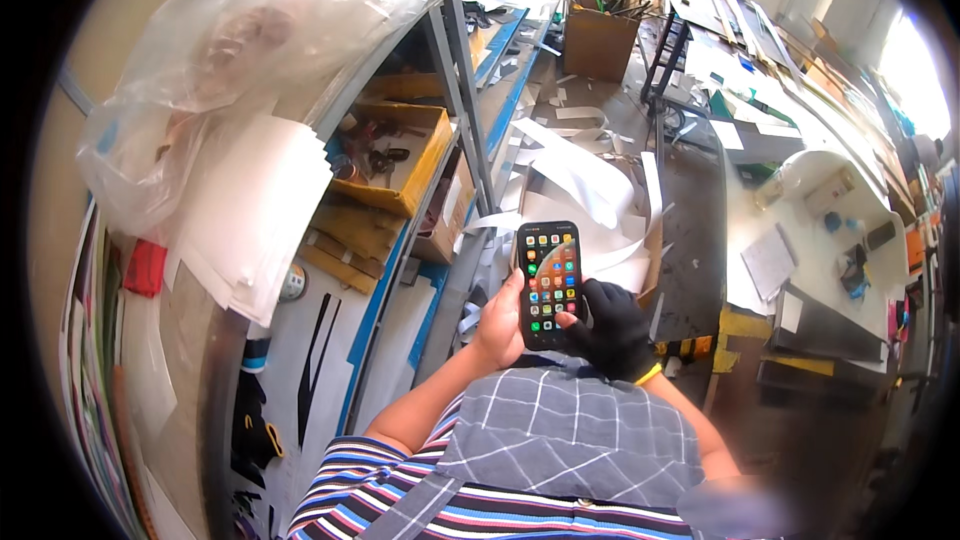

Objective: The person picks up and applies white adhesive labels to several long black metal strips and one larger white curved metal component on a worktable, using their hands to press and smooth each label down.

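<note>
A black smartphone (550,285) stands upright in front of my chest, its lit screen covered with rows of app icons. My bare left hand (502,322) grips it along the left edge, thumb against its side. My right hand (612,330) wears a black glove with a yellow cuff and closes on the phone's lower right edge. The bare tip of its thumb lies over the lower part of the screen. The fingers behind the phone are hidden.
Below the phone, a cardboard box (650,285) overflows with white paper strips (585,175). On the left, a metal rack holds a yellow tray (400,175) and a stack of white sheets (255,210). A cluttered white table (830,210) stands right; a carton (600,45) sits farther back.
</note>
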The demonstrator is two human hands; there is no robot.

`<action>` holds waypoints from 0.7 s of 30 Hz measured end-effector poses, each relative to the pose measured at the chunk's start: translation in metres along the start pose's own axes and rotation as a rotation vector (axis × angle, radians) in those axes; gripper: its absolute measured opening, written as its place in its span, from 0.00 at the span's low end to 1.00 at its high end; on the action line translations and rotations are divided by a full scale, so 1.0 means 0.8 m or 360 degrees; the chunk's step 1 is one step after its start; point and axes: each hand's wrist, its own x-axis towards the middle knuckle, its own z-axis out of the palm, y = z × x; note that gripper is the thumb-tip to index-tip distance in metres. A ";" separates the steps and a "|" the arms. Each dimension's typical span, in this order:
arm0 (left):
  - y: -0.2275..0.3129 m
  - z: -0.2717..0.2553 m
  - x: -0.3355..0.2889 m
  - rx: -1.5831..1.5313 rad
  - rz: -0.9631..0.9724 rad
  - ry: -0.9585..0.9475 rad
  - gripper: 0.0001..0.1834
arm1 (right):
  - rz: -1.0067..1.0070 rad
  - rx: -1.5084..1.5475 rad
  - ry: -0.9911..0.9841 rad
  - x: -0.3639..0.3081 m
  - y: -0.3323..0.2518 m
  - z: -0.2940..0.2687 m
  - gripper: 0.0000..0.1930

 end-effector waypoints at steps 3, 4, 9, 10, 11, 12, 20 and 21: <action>0.004 -0.017 0.008 -0.0138 -0.0163 -0.0201 0.29 | 0.0156 -0.0199 -0.0306 0.004 -0.012 -0.017 0.25; 0.019 -0.027 0.016 -0.0232 -0.0228 -0.0137 0.30 | 0.0153 -0.0150 -0.0206 0.011 -0.012 -0.009 0.24; 0.150 -0.064 0.078 -0.0164 -0.0063 0.0171 0.24 | 0.0204 0.0073 0.0592 -0.016 0.033 0.015 0.19; 0.183 -0.083 0.086 -0.0016 0.0054 0.0269 0.23 | 0.0287 0.0080 0.0544 -0.028 0.038 0.019 0.18; 0.217 -0.097 0.100 0.0149 0.0159 0.0348 0.23 | 0.0380 0.0114 0.0512 -0.039 0.039 0.021 0.18; 0.249 -0.109 0.115 0.0330 0.0269 0.0414 0.23 | 0.0452 0.0122 0.0430 -0.051 0.038 0.013 0.18; 0.286 -0.199 0.273 0.1653 0.0527 0.0862 0.21 | 0.0850 0.0130 0.0234 -0.174 0.023 0.031 0.19; 0.279 -0.205 0.287 0.1920 0.0508 0.0914 0.20 | 0.0872 0.0139 0.0319 -0.192 0.024 0.035 0.19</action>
